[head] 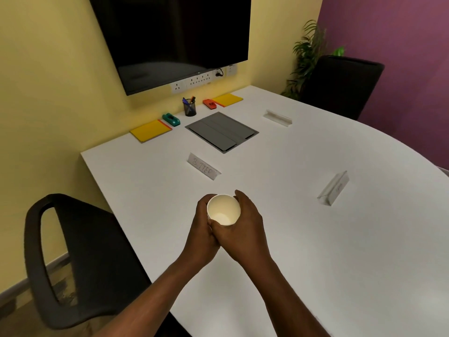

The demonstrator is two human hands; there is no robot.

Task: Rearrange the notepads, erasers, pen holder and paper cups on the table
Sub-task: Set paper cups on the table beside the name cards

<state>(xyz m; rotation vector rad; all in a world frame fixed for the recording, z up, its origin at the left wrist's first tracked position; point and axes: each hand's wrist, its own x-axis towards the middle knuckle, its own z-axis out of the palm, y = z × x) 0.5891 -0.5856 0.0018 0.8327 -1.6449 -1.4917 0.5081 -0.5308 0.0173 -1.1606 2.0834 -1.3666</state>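
head view: one camera, looking forward and down over a white table (291,239)
paper cup (223,210): held between both hands at the near middle of the table, mouth towards the camera, inside white and bare
left hand (201,235): fingers curled round the cup's left side – gripping it
right hand (245,231): fingers curled round the cup's right side, thumb across the near lower wall – gripping it; the two hands touch below the cup
pen holder (190,109): dark mesh, upright at the far edge by the wall, pens standing in it
teal eraser (171,119): left of the pen holder, just beside the left notepad
left notepad (150,130): yellow with an orange edge, flat near the far left corner
orange eraser (210,104): right of the pen holder, touching or just beside the right notepad – cannot tell which
right notepad (228,100): yellow, flat at the far edge
grey panel (221,131): set in the tabletop, in front of the pen holder
name cards: one beyond the hands (203,166), one far right of the panel (278,117), one to the right (334,188)
black chair (73,259): at the table's left side
wall screen (175,37): dark, above the far edge
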